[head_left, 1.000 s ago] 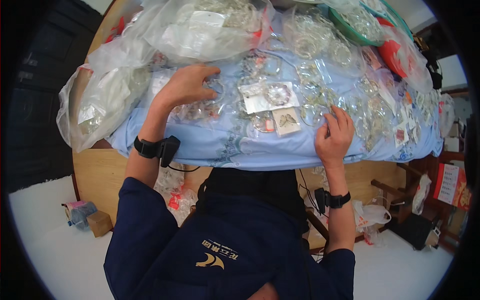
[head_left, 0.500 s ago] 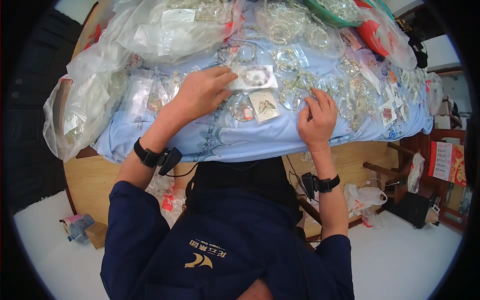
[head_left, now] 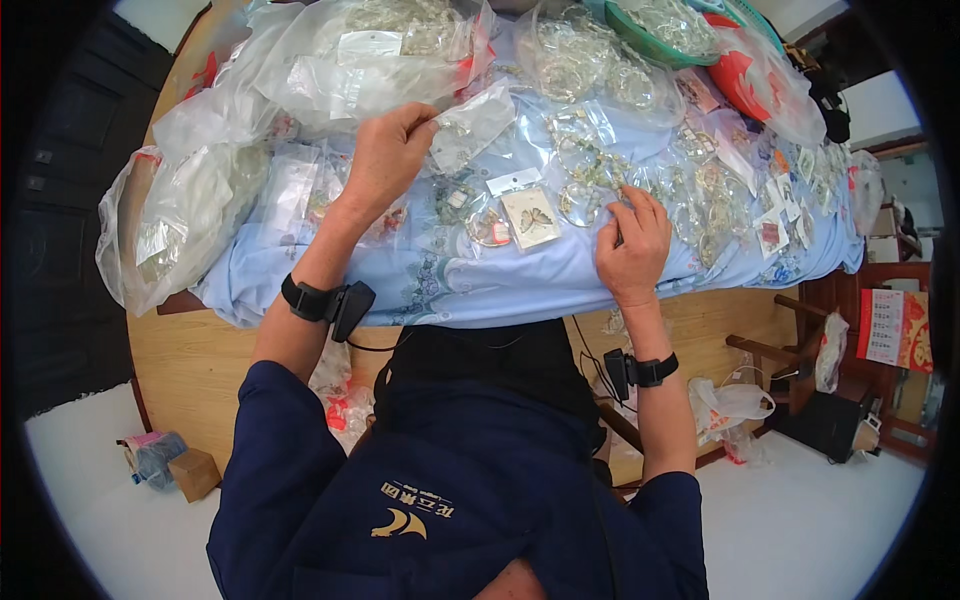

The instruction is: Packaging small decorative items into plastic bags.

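Note:
Raised over the far middle of the table, my left hand pinches the corner of a clear plastic packet; the packet's contents are hard to make out. My right hand rests on the cloth, fingers bent and thumb apart, its fingertips touching packaged bracelets. Between the hands lies a clear packet with a butterfly-shaped piece on a white card. Left of it, a bangle with a red-and-white tag sits in its packet.
A pale blue patterned cloth covers the table. Large clear bags stand at the left and back. A green basket and a red-and-clear bag sit at the back right. Several jewellery packets spread rightward.
My left hand has moved up and left, lifting the packet from beside the butterfly card and tilting it. My right hand stays in nearly the same place.

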Tool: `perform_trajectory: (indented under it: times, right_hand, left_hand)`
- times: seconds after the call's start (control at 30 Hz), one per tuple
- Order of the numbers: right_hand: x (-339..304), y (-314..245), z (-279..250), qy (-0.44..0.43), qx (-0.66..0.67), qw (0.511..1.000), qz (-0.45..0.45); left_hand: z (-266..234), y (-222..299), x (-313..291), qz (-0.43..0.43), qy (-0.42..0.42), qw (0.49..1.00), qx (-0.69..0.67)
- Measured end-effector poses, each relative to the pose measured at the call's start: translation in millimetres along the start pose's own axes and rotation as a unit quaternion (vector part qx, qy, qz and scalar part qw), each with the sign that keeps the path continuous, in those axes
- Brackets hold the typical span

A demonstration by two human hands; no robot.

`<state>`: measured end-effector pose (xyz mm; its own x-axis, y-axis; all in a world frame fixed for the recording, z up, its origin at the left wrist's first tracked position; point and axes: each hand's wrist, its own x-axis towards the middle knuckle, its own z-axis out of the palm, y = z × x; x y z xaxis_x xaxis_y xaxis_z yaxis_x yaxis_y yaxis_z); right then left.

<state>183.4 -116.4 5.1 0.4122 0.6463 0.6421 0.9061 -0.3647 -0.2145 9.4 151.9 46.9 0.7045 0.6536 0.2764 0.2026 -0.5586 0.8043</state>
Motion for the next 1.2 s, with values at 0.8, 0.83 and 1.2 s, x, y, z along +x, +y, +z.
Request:
perform_trajectory:
  times: [0.8,0.83,1.2]
  right_hand:
    - [-5.3,10.5,-7.8,0.02,0.051,0.998,0.002]
    - [-4.7,9.3,-10.1,0.009,0.052,0.999,-0.008]
    - [7.3,-3.2,-24.3,-0.071,0.046,0.995,-0.049]
  left_hand:
    - [32.1,49.1,-57.8,0.287,-0.065,0.946,0.134]
    - [32.6,48.1,-56.3,0.271,-0.051,0.949,0.154]
    - [32.8,35.8,-52.0,0.132,0.01,0.967,0.22]
